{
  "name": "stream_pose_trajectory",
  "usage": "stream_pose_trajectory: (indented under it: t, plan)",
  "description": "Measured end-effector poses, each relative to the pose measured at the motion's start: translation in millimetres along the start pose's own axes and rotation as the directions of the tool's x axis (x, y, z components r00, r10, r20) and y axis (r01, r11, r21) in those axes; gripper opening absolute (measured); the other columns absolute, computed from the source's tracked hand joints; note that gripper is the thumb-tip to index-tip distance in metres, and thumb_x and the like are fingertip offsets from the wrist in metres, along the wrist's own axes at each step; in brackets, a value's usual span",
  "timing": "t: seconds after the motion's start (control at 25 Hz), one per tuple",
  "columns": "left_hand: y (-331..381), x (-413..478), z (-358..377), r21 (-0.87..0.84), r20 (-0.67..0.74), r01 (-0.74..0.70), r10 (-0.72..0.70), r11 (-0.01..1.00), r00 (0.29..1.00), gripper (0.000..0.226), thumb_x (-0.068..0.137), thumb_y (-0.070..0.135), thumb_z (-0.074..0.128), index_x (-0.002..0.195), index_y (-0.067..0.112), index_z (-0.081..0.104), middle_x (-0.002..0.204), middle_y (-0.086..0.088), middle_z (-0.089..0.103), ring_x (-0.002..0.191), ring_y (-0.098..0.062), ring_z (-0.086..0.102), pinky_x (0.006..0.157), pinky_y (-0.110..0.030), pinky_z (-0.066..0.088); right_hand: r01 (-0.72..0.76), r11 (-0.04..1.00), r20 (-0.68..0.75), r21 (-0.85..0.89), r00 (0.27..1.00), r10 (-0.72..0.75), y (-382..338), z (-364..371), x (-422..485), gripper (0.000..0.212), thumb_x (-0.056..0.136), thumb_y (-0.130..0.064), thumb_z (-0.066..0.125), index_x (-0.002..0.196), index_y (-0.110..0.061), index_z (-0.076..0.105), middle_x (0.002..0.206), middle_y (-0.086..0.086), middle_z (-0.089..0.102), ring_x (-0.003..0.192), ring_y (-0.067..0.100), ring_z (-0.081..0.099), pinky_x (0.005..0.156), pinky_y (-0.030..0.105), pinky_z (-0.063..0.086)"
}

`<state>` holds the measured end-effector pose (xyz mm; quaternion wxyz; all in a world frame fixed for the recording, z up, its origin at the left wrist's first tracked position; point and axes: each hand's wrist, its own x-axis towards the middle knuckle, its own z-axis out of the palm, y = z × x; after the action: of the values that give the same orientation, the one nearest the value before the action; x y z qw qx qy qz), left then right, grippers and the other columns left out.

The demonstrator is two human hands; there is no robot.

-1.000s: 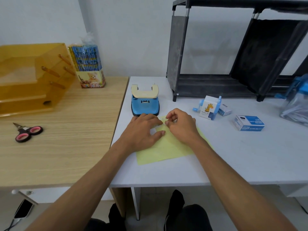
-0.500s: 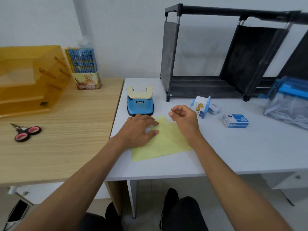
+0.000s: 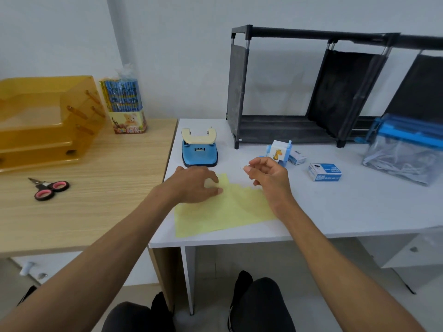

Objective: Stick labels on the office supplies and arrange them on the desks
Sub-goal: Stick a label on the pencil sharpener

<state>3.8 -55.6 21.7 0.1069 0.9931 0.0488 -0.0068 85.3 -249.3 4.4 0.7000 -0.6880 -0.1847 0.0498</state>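
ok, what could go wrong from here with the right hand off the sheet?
1. The right hand pinches something tiny, likely a label; it could fold or stick to the fingers.
2. The giraffe pencil sharpener stands just behind that hand; a reach could knock it.
3. The left hand pins only the far corner of the yellow label sheet; the rest may shift.

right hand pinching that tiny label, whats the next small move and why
Probably carry the right hand a little forward to the giraffe pencil sharpener and press the label on. The hand is clear of the yellow sheet, thumb and forefinger pinching what looks like a small label, and the sharpener stands just beyond it. The left hand rests on the sheet.
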Motion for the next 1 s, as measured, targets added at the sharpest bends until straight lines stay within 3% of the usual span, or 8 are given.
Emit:
stream_pose_trajectory:
  t: [0.12,0.24,0.32,0.44,0.64,0.76,0.84,1.0]
  plan:
    - [26.1,4.4,-8.2,-0.364,-0.176,-0.082,0.017,0.928,0.984,0.043,0.092,0.055,0.054,0.121,0.024,0.063,0.12,0.009,0.063,0.106,-0.008,0.058,0.087,-0.025,0.045,0.045,0.999,0.001,-0.016,0.999,-0.045,-5.1,-7.4,-1.4,0.012,0.083,-0.014,0.074,0.09,-0.019,0.066,0.083,-0.004,0.07,0.071,0.003,0.061,0.066,0.022,0.049]
    - [53.9,12.8,-13.0,-0.604,-0.255,-0.143,-0.02,0.784,0.967,0.033,0.09,0.05,0.061,0.106,0.023,0.07,0.095,0.016,0.068,0.089,0.0,0.062,0.071,-0.014,0.044,0.064,0.998,-0.009,0.011,0.998,-0.064,-8.1,-16.7,0.0,0.012,0.083,-0.014,0.075,0.09,-0.016,0.066,0.08,-0.003,0.068,0.07,0.005,0.061,0.063,0.021,0.048]
    - [65.7,20.4,-12.0,-0.64,-0.269,-0.162,-0.022,0.751,0.963,0.024,0.089,0.045,0.065,0.097,0.023,0.072,0.085,0.015,0.069,0.079,0.0,0.064,0.067,-0.013,0.046,0.067,0.998,-0.012,0.019,0.998,-0.067,-7.5,-24.0,0.9,0.013,0.083,-0.015,0.076,0.091,-0.015,0.066,0.081,-0.003,0.069,0.07,0.004,0.062,0.063,0.02,0.047]
    - [79.2,34.0,-4.7,-0.655,-0.266,-0.169,-0.015,0.737,0.964,0.015,0.092,0.033,0.066,0.092,0.019,0.071,0.087,0.006,0.072,0.072,-0.001,0.067,0.066,-0.019,0.05,0.078,0.997,-0.024,0.027,0.997,-0.077,-3.9,-36.2,3.4,0.011,0.084,-0.014,0.074,0.089,-0.018,0.065,0.084,-0.003,0.07,0.069,0.003,0.061,0.063,0.019,0.048]
    - [100.6,57.8,4.3,-0.616,-0.292,-0.145,-0.054,0.774,0.955,0.014,0.095,0.025,0.062,0.09,0.014,0.069,0.08,0.005,0.068,0.07,-0.003,0.066,0.051,-0.004,0.039,0.082,0.995,-0.004,-0.058,0.997,-0.083,7.2,-54.1,12.6,0.006,0.088,-0.024,0.07,0.094,-0.025,0.068,0.094,0.001,0.07,0.077,0.009,0.06,0.065,0.022,0.05]
    - [109.7,74.7,1.2,-0.603,-0.275,-0.148,-0.029,0.784,0.961,0.013,0.095,0.026,0.063,0.087,0.018,0.068,0.077,0.007,0.067,0.068,-0.003,0.066,0.054,-0.006,0.04,0.108,0.988,-0.036,-0.108,0.993,-0.113,12.3,-61.6,22.9,0.004,0.089,-0.025,0.069,0.092,-0.022,0.07,0.089,-0.001,0.071,0.072,0.006,0.062,0.061,0.017,0.05]
    - [110.8,82.4,-2.8,-0.599,-0.267,-0.162,-0.005,0.784,0.964,0.013,0.094,0.027,0.064,0.085,0.019,0.068,0.079,0.006,0.068,0.068,-0.004,0.066,0.06,-0.014,0.043,0.133,0.98,-0.086,-0.145,0.986,-0.146,13.9,-65.0,31.0,0.009,0.089,-0.022,0.068,0.092,-0.014,0.071,0.087,0.003,0.071,0.07,0.008,0.062,0.059,0.014,0.048]
    - [109.8,106.2,-5.8,-0.607,-0.251,-0.168,0.013,0.777,0.968,0.015,0.092,0.032,0.065,0.095,0.019,0.07,0.088,0.006,0.069,0.076,-0.009,0.068,0.067,-0.021,0.044,0.15,0.965,-0.1,-0.216,0.979,-0.175,18.8,-73.4,53.2,0.008,0.09,-0.023,0.067,0.089,-0.014,0.07,0.084,0.004,0.071,0.076,0.016,0.065,0.064,0.021,0.052]
